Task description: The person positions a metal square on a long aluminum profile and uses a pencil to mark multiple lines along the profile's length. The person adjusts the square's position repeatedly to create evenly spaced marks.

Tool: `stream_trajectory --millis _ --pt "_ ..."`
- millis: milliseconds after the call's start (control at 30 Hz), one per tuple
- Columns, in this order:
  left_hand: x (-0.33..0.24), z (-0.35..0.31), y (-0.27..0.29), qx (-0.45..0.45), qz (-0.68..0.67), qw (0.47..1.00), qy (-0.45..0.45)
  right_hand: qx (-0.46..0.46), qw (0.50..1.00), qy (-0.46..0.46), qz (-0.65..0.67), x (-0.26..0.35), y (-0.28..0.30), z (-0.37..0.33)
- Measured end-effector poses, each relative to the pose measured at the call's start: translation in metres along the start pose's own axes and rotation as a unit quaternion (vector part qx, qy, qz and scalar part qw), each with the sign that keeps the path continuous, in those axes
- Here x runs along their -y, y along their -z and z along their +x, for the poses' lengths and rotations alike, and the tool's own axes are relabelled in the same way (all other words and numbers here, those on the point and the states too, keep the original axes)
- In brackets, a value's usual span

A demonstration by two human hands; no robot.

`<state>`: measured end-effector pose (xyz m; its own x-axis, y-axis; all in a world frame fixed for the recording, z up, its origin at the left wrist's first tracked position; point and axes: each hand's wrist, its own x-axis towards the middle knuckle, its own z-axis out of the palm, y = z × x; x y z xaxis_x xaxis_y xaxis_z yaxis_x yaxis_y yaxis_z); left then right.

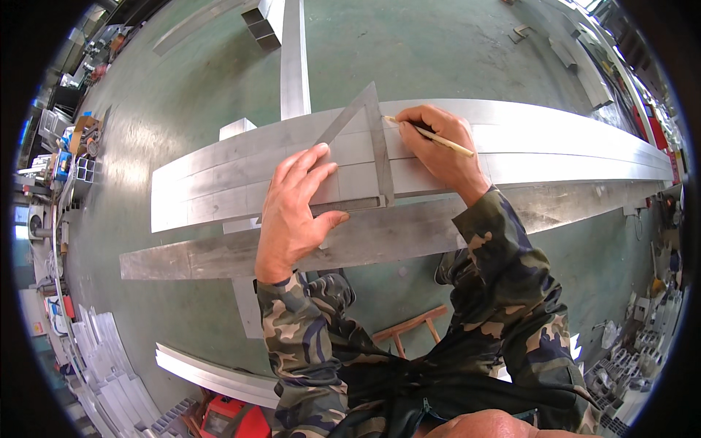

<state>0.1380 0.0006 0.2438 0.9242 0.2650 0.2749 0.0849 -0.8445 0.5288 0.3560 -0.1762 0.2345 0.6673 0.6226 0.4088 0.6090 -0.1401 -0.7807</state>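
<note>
Several long silvery metal bars point(219, 179) lie side by side in front of me, with thin lines drawn across them. A metal triangle square point(380, 146) rests over the bars, its upright edge running across them. My left hand point(296, 201) lies on the square's left part, fingers stretched out and thumb apart, pressing on it. In my right hand point(442, 142) is a thin yellowish pencil point(449, 142), pinched between the fingers. Its tip meets the bars just right of the square's edge, near their far side.
A separate long metal beam point(365, 230) runs along the near side of the bars. Another beam point(293, 66) stretches away beyond them. A wooden stool point(409, 321) and a red machine point(234, 417) are close to me. Metal profiles point(109, 358) lie at the lower left.
</note>
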Motion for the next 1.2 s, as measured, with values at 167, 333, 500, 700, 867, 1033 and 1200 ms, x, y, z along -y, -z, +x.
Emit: stream_trajectory --millis 167,333,500,700,867,1033,1200 --pt "-0.001 0.001 0.0 0.0 -0.012 1.0 0.007 0.004 1.0 0.005 0.009 0.004 0.004 -0.011" --pt "-0.001 0.001 0.0 0.003 -0.013 1.0 0.013 0.029 0.999 0.013 0.015 0.01 0.01 -0.023" --pt "0.001 -0.001 0.0 0.002 -0.007 1.0 0.008 0.065 0.998 0.006 0.02 0.017 0.017 -0.035" --pt "0.002 -0.002 -0.001 0.0 -0.01 1.0 0.006 0.001 0.996 -0.03 0.088 0.001 0.023 -0.039" --pt "-0.002 -0.003 -0.002 -0.002 -0.032 0.999 -0.005 -0.098 0.987 -0.027 0.12 -0.02 0.034 -0.032" --pt "-0.004 -0.006 -0.005 -0.008 -0.022 0.999 -0.047 -0.073 0.997 0.015 0.012 -0.038 0.062 -0.028" --pt "-0.013 0.003 -0.018 -0.006 -0.036 0.997 -0.067 0.048 0.977 0.141 -0.152 -0.038 0.072 -0.034"
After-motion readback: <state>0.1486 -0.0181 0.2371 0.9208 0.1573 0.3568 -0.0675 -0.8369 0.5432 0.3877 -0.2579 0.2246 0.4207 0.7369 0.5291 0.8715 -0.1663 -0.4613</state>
